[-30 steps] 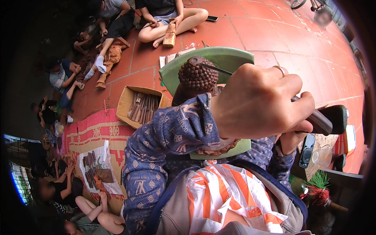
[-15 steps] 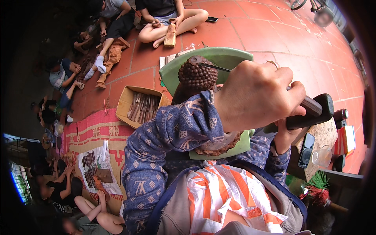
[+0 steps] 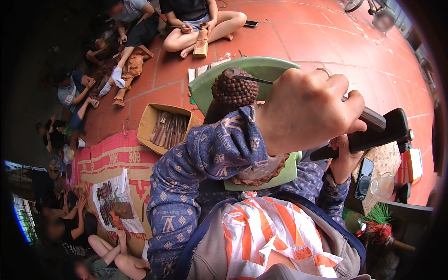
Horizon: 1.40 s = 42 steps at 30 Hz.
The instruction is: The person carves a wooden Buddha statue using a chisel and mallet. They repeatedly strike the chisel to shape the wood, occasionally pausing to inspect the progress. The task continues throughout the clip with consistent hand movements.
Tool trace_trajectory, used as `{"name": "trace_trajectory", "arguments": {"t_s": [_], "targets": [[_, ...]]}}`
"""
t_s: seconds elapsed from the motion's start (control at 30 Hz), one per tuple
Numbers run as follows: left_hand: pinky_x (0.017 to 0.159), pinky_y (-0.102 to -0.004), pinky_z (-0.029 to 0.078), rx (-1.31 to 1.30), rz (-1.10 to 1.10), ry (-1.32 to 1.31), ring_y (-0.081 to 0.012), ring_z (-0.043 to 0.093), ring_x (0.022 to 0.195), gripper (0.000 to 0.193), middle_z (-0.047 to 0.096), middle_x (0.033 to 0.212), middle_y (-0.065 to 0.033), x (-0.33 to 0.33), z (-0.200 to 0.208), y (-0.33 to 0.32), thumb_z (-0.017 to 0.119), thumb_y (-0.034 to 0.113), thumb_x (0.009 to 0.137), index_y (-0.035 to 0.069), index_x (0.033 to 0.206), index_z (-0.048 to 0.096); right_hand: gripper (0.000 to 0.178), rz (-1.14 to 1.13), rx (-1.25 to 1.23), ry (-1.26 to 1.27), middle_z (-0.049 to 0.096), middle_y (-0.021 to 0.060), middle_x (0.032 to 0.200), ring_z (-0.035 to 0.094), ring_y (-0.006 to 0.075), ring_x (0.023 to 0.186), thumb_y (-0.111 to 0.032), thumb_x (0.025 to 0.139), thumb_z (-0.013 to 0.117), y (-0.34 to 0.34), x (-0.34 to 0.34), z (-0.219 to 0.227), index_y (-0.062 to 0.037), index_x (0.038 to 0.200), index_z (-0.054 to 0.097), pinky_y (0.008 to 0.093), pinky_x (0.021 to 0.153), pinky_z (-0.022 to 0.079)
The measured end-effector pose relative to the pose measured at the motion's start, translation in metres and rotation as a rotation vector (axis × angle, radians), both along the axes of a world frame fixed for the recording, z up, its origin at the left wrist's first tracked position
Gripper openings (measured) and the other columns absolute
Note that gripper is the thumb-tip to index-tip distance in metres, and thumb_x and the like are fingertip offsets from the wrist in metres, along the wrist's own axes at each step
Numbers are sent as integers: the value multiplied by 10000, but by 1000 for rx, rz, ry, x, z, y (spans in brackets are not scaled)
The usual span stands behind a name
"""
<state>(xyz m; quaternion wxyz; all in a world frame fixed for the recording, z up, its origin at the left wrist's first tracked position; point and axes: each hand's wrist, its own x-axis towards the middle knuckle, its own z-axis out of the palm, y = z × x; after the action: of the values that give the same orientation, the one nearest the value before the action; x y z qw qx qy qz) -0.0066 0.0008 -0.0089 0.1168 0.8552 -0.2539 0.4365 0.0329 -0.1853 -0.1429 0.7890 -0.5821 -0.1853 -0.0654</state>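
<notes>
L hand (image 3: 308, 109) is closed firmly round a chisel (image 3: 371, 119), fingers curled in, handle butt poking out on the R of the fist, thin blade out to the L. R hand (image 3: 346, 156), just below & R of it, is wrapped round a dark mallet (image 3: 393, 129); part of that grip is hidden. Mallet sits right by the butt; can't tell if touching.

The carved head (image 3: 235, 91), dark wood w/ rows of beadlike curls, is L of & slightly beyond the L fist, blade tip at its crown. Base w/ jagged rim (image 3: 261, 173) shows below the fist, toward the lap; green support (image 3: 200, 88) beneath.

Step in hand looks like fine chisel work on the curls, prob. light taps. Next move, I'd say, calls for a steady tip & a square hit on the butt.

Containers: cardboard box (image 3: 148, 120), L of the grip past the forearm, holds a bundle of tools (image 3: 169, 130), approx. side by side. Clear cup (image 3: 382, 185), R & nearer the body, by a phone (image 3: 364, 179); contents unclear. Farther L, more tools (image 3: 105, 198) on a paper sheet (image 3: 120, 189).
</notes>
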Motion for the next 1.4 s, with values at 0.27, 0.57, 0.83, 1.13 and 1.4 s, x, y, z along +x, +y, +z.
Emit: {"name": "trace_trajectory", "arguments": {"t_s": [0.27, 0.57, 0.83, 1.13, 1.4], "targets": [[500, -305, 472, -13, -6, -17, -201, 609, 601, 278, 563, 639, -55, -2, 4, 0, 724, 324, 648, 88, 703, 587, 113, -102, -98, -63, 554, 17, 712, 507, 70, 572, 21, 852, 590, -3, 3, 4, 4, 962, 568, 206, 514, 422], [483, -292, 455, 13, -29, -126, -183, 563, 545, 216, 508, 592, -55, -9, 7, -12, 655, 254, 677, 58, 638, 574, 268, -248, -208, -210, 611, 55, 872, 583, 104, 750, 2, 811, 660, -5, 2, 14, 32, 1063, 572, 234, 651, 473], [465, -298, 461, 35, -113, -17, -192, 590, 543, 294, 513, 630, -42, -8, 1, -1, 720, 313, 603, 69, 676, 573, 270, -87, -138, -121, 570, 66, 1082, 548, 142, 969, -63, 853, 615, -12, -3, -16, 5, 1101, 531, 300, 850, 437], [441, -305, 450, -39, -190, -37, -194, 580, 520, 311, 502, 615, -37, -12, 9, 2, 720, 337, 599, 82, 696, 572, 431, -185, -95, -160, 583, 115, 1129, 566, 205, 1021, -202, 875, 640, 4, -9, 0, 23, 1215, 500, 342, 892, 446], [407, -267, 392, 46, -102, -49, -133, 503, 460, 354, 491, 669, -9, -1, -5, 7, 716, 359, 620, 97, 837, 617, 166, -39, -59, -20, 551, 26, 759, 501, 75, 605, -32, 841, 612, -1, -8, -2, -11, 982, 527, 200, 536, 403]]}}
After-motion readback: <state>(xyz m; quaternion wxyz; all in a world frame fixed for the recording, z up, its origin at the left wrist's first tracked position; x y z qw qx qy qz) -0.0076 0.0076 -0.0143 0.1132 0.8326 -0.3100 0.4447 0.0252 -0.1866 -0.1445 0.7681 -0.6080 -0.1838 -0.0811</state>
